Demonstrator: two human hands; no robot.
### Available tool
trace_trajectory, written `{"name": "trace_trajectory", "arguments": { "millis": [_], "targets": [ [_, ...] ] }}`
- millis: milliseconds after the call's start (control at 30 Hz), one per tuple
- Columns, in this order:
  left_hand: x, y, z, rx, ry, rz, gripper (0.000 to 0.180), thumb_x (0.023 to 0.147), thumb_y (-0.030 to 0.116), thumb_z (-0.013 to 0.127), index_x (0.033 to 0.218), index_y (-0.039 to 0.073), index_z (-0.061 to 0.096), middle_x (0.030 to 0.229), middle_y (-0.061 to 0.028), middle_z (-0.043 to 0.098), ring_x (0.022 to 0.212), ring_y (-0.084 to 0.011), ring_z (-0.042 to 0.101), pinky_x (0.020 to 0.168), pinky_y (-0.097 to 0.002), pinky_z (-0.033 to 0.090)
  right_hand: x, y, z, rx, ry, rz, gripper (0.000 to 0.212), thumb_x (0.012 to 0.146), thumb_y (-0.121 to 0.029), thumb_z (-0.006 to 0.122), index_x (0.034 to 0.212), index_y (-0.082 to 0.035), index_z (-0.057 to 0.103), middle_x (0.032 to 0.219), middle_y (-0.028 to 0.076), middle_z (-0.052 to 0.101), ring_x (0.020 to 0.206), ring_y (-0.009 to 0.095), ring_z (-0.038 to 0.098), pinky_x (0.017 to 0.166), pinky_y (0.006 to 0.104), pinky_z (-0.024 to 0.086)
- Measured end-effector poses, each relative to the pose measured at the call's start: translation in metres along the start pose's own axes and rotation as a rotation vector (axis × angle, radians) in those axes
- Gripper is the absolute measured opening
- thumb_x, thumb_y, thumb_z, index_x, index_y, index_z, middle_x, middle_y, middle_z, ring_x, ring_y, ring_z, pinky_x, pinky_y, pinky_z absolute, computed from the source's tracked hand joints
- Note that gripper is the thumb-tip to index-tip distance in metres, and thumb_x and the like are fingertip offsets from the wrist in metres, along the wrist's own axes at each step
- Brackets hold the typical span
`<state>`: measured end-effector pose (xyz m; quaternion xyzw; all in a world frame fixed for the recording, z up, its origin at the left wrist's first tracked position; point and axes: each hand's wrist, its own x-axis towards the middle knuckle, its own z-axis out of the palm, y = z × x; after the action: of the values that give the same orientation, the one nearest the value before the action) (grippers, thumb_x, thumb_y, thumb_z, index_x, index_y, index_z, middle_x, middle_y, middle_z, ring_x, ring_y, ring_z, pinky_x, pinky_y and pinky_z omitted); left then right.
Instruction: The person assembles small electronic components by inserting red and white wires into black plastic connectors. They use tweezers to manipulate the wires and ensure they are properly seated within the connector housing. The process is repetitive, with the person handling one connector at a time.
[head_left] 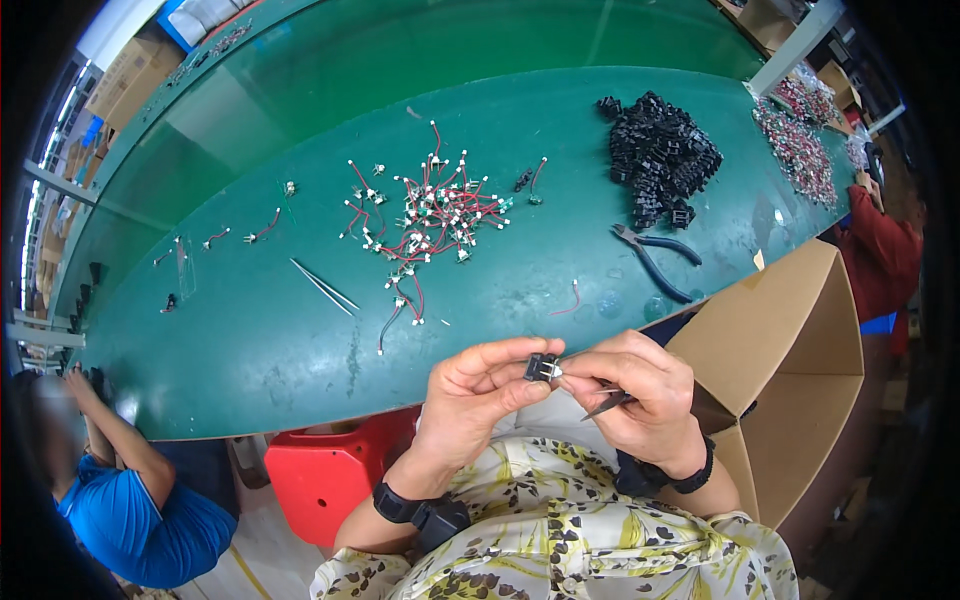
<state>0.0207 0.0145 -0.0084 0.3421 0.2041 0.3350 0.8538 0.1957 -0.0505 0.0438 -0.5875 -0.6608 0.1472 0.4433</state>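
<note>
Between the thumb and fingers of my left hand (475,390) is a small black plastic housing (538,367), with a whitish piece showing at its right side. My right hand (640,385) is closed, its thumb and forefinger touching that whitish end. A dark, pointed metal tool (608,404) is also held in the right hand, its tip toward the lower left; its exact kind is unclear. Both hands meet just in front of the table's near edge. Beyond them, a heap of small white connectors with red and black wires (440,215) lies on the green table (500,300).
Silver tweezers (323,287) and blue-handled cutters (660,260) lie on the table. Black housings (660,155) are piled at the far right. An open cardboard box (780,370) stands at right, a red stool (325,480) at left. Other people sit at left (150,510) and right (880,250).
</note>
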Motion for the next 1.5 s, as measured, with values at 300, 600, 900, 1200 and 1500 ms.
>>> {"name": "trace_trajectory", "arguments": {
  "millis": [300,600,900,1200,1500],
  "targets": [
    [0.002,0.011,-0.002,0.313,-0.025,0.105,0.031,0.082,-0.014,0.065,0.111,-0.004,0.067,0.114,-0.0141,0.064,0.103,-0.0201,0.065,0.089,-0.0295,0.056,0.004,0.002,0.000,-0.042,-0.150,-0.027,0.026,0.067,0.006,0.068,0.091,-0.002,0.066,0.080,0.006,0.063,0.060,0.018,0.063,0.050,0.0292,0.051],
    [0.006,0.009,-0.004,-0.014,-0.015,-0.059,0.036,0.083,-0.005,0.067,0.119,-0.002,0.062,0.109,-0.0124,0.066,0.101,-0.0244,0.066,0.089,-0.0359,0.056,0.015,0.008,-0.009,0.342,-0.198,0.151,0.025,0.075,0.000,0.074,0.099,-0.002,0.067,0.078,0.003,0.060,0.053,0.004,0.048,0.043,0.0198,0.036],
    [-0.001,0.004,0.008,0.071,0.089,-0.112,0.035,0.095,0.006,0.058,0.129,0.001,0.056,0.114,-0.0128,0.066,0.103,-0.0213,0.065,0.093,-0.0393,0.053,0.002,0.013,0.007,0.281,-0.053,0.255,0.021,0.079,-0.006,0.075,0.099,-0.006,0.071,0.079,0.002,0.060,0.056,0.003,0.046,0.046,0.0211,0.036],
    [-0.005,0.006,0.001,0.024,0.114,-0.102,0.036,0.091,0.006,0.063,0.127,0.001,0.058,0.108,-0.0135,0.067,0.096,-0.0216,0.067,0.087,-0.0362,0.057,-0.002,-0.001,-0.003,0.068,-0.026,0.233,0.014,0.086,-0.008,0.068,0.099,-0.004,0.066,0.077,0.007,0.061,0.051,0.015,0.055,0.045,0.0276,0.042],
    [-0.001,0.003,-0.003,0.134,0.084,-0.051,0.031,0.091,0.004,0.064,0.121,-0.001,0.060,0.105,-0.0122,0.067,0.095,-0.0209,0.067,0.087,-0.0333,0.055,0.002,0.002,-0.002,-0.284,-0.205,0.014,0.021,0.077,-0.006,0.071,0.098,-0.006,0.067,0.066,0.005,0.050,0.050,0.019,0.055,0.044,0.0322,0.044]
  ]
}}
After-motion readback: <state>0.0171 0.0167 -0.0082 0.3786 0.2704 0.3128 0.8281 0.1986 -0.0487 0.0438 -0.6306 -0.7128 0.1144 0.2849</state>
